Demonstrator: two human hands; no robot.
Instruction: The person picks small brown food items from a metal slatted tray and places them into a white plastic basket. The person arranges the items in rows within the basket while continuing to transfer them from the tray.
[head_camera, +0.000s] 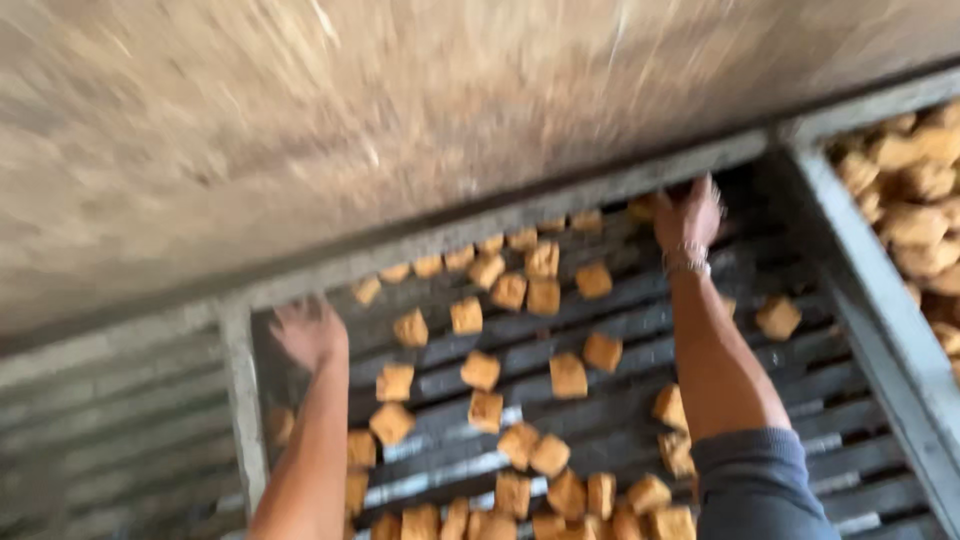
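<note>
head view: blurred, we look down at a slatted tray.
left hand: fingers spread, holding nothing, near the tray's left edge.
right hand: at the far rail; grip we cannot tell.
cubes: brown, scattered across slats; no long axis.
step: we judge spreading cubes; careful reach needed.

Your hands work over a slatted rack of dull grey metal, its bars worn and faintly shiny where light catches them. The cubes scattered on it look porous and matt, golden-brown, rough-crusted. Along the rack's far edge, the wall looks like coarse, mottled concrete. Your right wrist wears a bright metal bracelet; your right sleeve is soft grey cloth.
</note>
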